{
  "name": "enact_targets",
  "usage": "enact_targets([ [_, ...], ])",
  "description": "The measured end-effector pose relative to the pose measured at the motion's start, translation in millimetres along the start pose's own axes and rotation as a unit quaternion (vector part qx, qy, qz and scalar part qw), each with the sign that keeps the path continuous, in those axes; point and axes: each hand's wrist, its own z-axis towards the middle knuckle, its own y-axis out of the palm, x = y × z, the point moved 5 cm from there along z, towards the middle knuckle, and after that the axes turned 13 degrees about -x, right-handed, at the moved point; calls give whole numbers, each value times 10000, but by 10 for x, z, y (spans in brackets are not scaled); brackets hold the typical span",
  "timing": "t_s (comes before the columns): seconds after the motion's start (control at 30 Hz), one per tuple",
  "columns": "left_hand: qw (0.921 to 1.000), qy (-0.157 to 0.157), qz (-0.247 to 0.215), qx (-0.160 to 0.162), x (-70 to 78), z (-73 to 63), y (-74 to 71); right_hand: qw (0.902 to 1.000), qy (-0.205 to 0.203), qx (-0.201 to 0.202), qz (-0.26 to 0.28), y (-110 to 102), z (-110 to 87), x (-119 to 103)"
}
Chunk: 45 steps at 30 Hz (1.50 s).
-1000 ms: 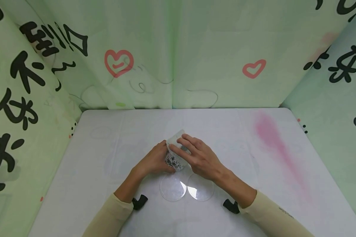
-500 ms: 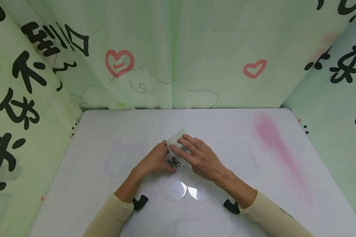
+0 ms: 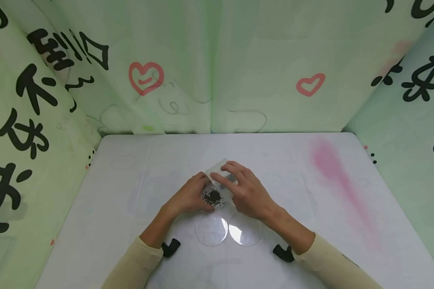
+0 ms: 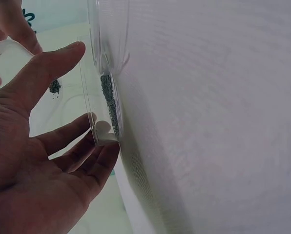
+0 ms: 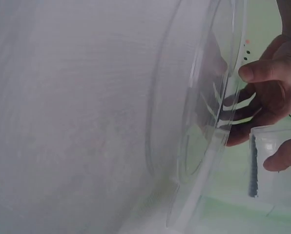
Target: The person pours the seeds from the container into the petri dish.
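Observation:
In the head view, my left hand (image 3: 191,196) holds the side of a clear round dish (image 4: 89,92), thumb at the near rim and fingers at the far side. Dark granules (image 3: 214,195) lie in it, densest in the middle; the left wrist view shows them as a layer along the bottom (image 4: 109,105). My right hand (image 3: 251,192) grips a clear plastic container (image 3: 217,165) with a barcode label, tilted over the dish. Dark grains (image 4: 54,87) show at its mouth in the left wrist view. My right thumb (image 5: 284,155) presses its side.
Two clear round dishes or lids, a left one (image 3: 211,229) and a right one (image 3: 245,229), lie side by side on the white table (image 3: 130,172), just nearer than the hands. Black wrist mounts (image 3: 171,247) sit at both sleeves. Green curtains (image 3: 253,48) surround the table's back and sides.
The dark granules in the dish have gathered into a dense dark patch, where scattered specks were before. My right hand and the container have shifted slightly right, while my left hand stays in place.

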Motion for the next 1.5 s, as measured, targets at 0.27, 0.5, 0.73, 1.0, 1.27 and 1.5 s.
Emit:
enact_targets([
  [0.27,10000,-44,-10,-45,-18,-7,0,9699,1475,-125,1936,-95,-191,376],
  [0.5,9999,-14,-114,-24,-11,-29,27,9145,2733,-282,2971,-196,-551,854],
  [0.73,9999,36,-141,-29,-2,-65,89,8366,3849,-1286,3681,-202,-1111,1267],
  [1.0,10000,45,-39,38,-10,-76,79,8177,3973,-1525,3876,-125,-1319,1388],
  [1.27,10000,45,-19,51,10,-53,59,8140,3986,-1484,3956,-120,-1322,1405],
  [1.5,9998,36,-213,56,42,-105,38,8646,3340,-893,3646,-243,-1226,1277],
])
